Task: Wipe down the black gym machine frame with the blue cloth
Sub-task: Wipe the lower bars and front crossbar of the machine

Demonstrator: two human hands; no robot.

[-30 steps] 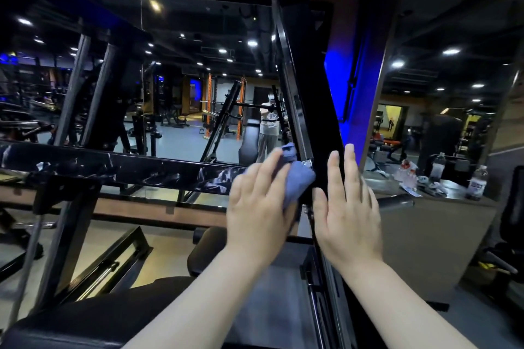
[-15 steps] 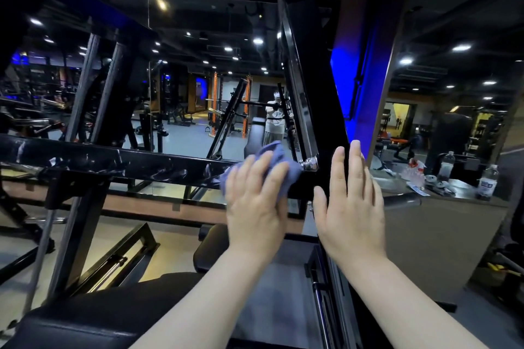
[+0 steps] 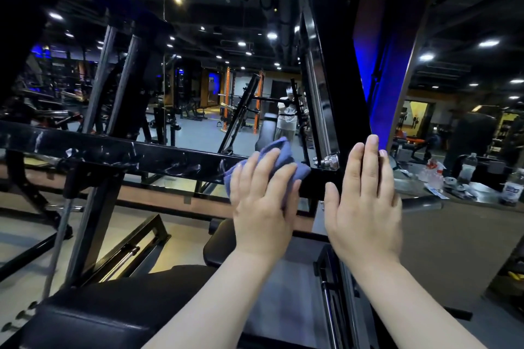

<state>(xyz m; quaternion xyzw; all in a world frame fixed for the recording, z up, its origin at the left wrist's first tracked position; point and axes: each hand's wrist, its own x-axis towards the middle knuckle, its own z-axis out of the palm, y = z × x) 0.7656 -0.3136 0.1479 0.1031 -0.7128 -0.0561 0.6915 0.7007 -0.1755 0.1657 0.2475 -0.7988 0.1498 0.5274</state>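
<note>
Left hand (image 3: 263, 201), fingers straight, presses the blue cloth (image 3: 285, 150) against the crossbar of the black frame (image 3: 141, 154), cloth bunched under its fingertips. Right hand (image 3: 365, 207) rests flat, fingers extended, on the frame just beside.

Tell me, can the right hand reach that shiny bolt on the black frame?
Probably yes. The right hand rests flat on the black frame just beside the shiny bolt, with nothing between them.
</note>
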